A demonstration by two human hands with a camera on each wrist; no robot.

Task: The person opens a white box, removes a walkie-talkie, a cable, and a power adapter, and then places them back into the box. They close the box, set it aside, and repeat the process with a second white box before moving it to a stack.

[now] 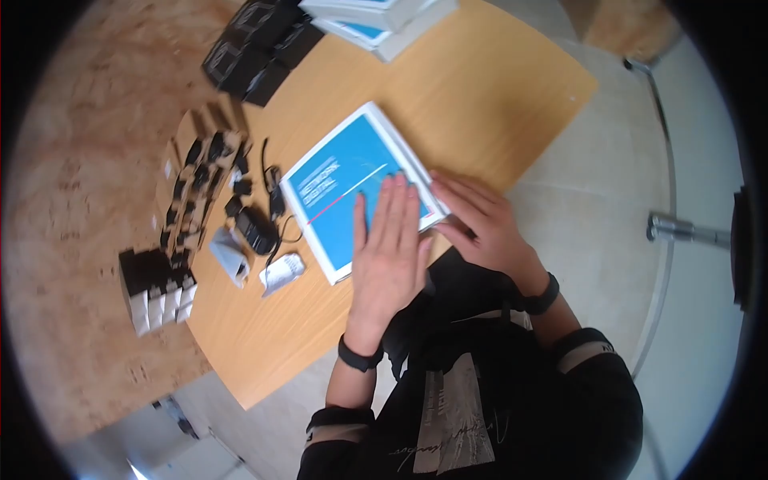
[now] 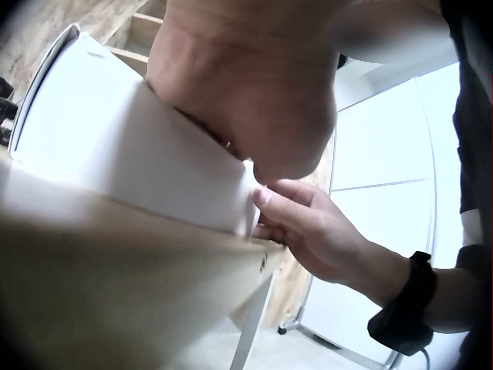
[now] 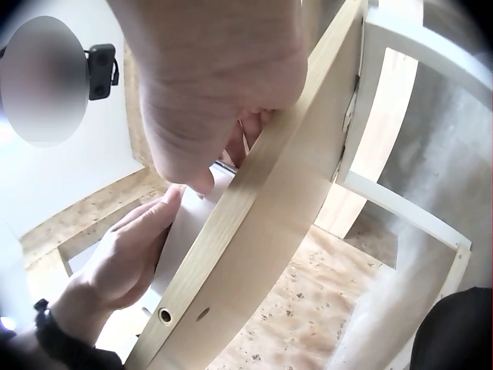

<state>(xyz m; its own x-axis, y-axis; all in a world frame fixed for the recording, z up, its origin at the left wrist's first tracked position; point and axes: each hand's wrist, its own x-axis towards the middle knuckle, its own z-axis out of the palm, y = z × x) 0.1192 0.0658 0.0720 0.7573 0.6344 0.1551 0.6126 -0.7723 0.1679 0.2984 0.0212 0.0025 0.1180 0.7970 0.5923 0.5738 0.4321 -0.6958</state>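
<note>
A white box with a blue printed lid (image 1: 340,220) lies on the wooden table, its near corner by the person. The left hand (image 1: 388,256) rests flat on the lid, fingers straight and slightly spread. At the box's right-hand corner, the right hand (image 1: 484,228) touches the side with extended fingers, thumb near the corner. In the left wrist view the right hand (image 2: 320,235) has its thumb against the white side wall (image 2: 139,154). The right wrist view shows the left hand (image 3: 127,254) beside the box (image 3: 189,223); the right hand's fingertips are partly hidden there.
Left of the box lie a black adapter with cable (image 1: 256,232), a grey packet (image 1: 230,256) and a crumpled white packet (image 1: 282,274). Farther left are a cardboard tray of small black parts (image 1: 196,180) and small boxes (image 1: 160,296). Black boxes (image 1: 260,48) and white-blue boxes (image 1: 384,28) stand behind.
</note>
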